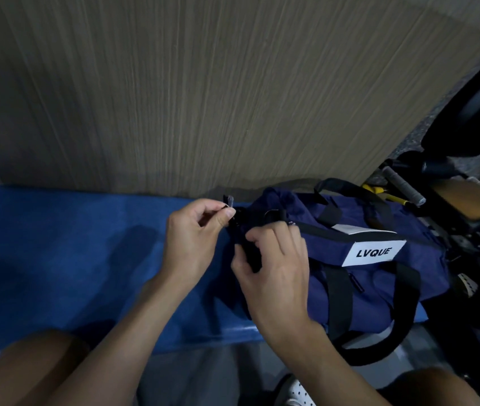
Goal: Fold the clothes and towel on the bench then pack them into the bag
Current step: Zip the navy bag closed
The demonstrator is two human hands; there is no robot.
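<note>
Floor (197,373): grey, at 6 o'clock, between the left knee (36,364) and the right knee (438,385); a white shoe (300,394) with small holes stands on it at 5 o'clock.
Bench (57,253): blue padded top, running from 9 o'clock toward 4 o'clock, just beyond the knees; shadows of the arms lie on it.
Right hand (274,265): near the centre, a little toward 4 o'clock; the fingers are curled around a black strap (252,253) at the left end of the bag; the thumb presses on it from the near side.
Left hand (194,230): at 10 o'clock from the right hand, close but apart; thumb and forefinger are pinching a small dark zip pull (229,200); the other fingers are curled toward the palm.
Bag (379,288): navy duffel, lying on the right end of the bench, at 3 o'clock from the hands; a white label (373,252) reads "LVQUE"; one of the black handles (338,288) hangs over the bench edge at 5 o'clock; whether the zip is fully closed I cannot tell.
Wall (203,83): wood-grain panel behind the bench, filling 12 o'clock.
Equipment (467,112): black, padded, at 2 o'clock, beside the bag; blurred.
</note>
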